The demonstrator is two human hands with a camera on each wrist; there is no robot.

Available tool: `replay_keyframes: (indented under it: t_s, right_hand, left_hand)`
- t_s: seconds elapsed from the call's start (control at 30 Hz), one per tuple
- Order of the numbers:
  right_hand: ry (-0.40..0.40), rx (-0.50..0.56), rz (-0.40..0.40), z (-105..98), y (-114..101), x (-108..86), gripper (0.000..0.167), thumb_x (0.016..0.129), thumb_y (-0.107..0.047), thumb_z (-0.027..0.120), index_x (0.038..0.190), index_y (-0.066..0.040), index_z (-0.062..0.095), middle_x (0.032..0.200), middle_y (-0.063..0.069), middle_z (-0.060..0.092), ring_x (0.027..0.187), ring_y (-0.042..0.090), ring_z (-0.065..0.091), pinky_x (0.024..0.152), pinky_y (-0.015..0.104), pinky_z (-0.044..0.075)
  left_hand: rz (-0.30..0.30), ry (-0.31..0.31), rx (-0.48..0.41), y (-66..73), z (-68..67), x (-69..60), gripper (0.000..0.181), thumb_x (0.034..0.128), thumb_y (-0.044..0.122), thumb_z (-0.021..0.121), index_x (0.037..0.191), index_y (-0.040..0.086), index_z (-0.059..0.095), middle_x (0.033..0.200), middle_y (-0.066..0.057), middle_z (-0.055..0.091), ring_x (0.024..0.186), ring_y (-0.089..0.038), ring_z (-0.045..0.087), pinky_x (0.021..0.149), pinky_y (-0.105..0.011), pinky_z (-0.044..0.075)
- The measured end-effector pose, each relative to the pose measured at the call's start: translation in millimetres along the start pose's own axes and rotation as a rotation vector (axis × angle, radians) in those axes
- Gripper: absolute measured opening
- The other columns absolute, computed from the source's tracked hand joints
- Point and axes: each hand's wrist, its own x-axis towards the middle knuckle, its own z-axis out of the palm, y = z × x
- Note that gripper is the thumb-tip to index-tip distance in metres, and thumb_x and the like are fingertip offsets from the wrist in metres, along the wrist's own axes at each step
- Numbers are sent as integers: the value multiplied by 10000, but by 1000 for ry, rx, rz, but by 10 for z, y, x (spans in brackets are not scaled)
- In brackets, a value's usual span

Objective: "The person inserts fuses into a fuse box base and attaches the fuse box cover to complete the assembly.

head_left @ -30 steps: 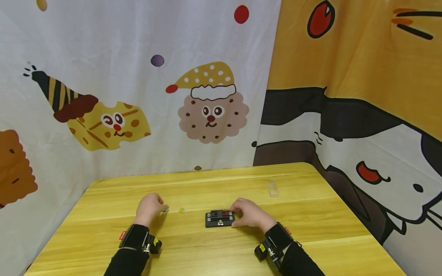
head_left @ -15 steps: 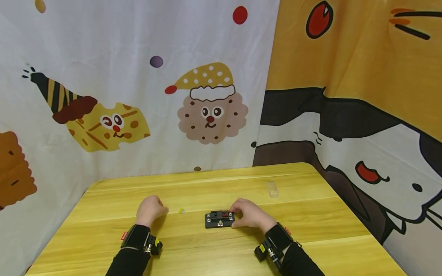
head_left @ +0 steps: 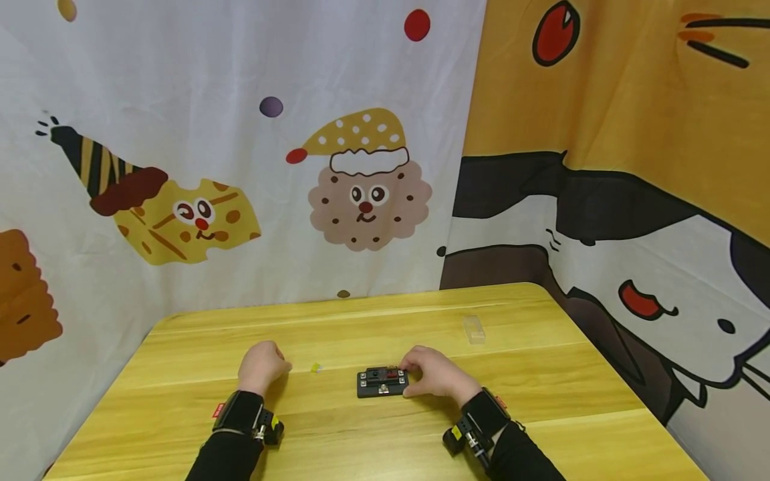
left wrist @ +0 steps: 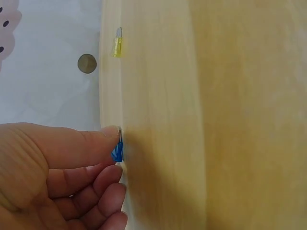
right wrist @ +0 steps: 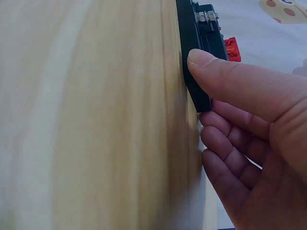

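My left hand (head_left: 263, 367) is low over the left part of the table. In the left wrist view its thumb and forefinger pinch a small blue blade fuse (left wrist: 118, 152); the head view hides this fuse. Farther right lies a clear yellow blade fuse (head_left: 316, 367), its metal prongs showing in the left wrist view. Thumb and fingers of my right hand (head_left: 438, 374) grip the right end of a black block (head_left: 381, 382) with metal terminals. A red part (right wrist: 232, 49) sticks up from that block, which rests on the table.
A small clear plastic box (head_left: 474, 330) sits farther back on the right of the wooden table (head_left: 337, 441). Behind the table hangs a printed cloth (head_left: 240, 53), close to its back edge.
A bit of the blue fuse showed at my left fingertips a second ago; the fingers now cover it in the head view. My right hand and the black block stay put.
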Motion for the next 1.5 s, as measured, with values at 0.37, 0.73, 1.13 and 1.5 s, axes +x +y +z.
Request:
replay_keyframes:
  t_s: [0.37, 0.73, 1.13, 1.5]
  right_hand:
    - [0, 2, 5, 0, -3, 5, 403, 748, -224, 879, 1079, -103, 684, 1046, -31, 599, 965, 183, 589, 903, 393, 480]
    - [8, 0, -3, 13, 22, 8, 406, 742, -226, 882, 1074, -104, 684, 1042, -34, 599, 963, 180, 588, 902, 390, 479]
    - [8, 1, -10, 0, 18, 3, 414, 738, -228, 882, 1078, -98, 685, 1049, -24, 607, 973, 193, 593, 911, 398, 477]
    - [3, 14, 0, -5, -12, -5, 407, 747, -214, 878, 1084, -93, 684, 1053, -23, 605, 980, 200, 595, 911, 403, 478]
  left_hand:
    - [8, 4, 14, -3, 44, 20, 287, 787, 76, 751, 574, 80, 559, 553, 9, 429, 534, -184, 430, 544, -307, 341]
    - [28, 21, 38, 5, 52, 21, 397, 773, 76, 745, 512, 143, 453, 526, 46, 340, 504, -150, 362, 509, -282, 286]
    - [55, 59, 70, 8, 95, 53, 381, 765, 70, 732, 507, 157, 466, 532, 47, 376, 518, -161, 380, 484, -291, 277]
    - [78, 99, 62, 29, 77, 42, 99, 747, 70, 736, 707, 113, 657, 724, -5, 616, 626, -184, 534, 564, -358, 438]
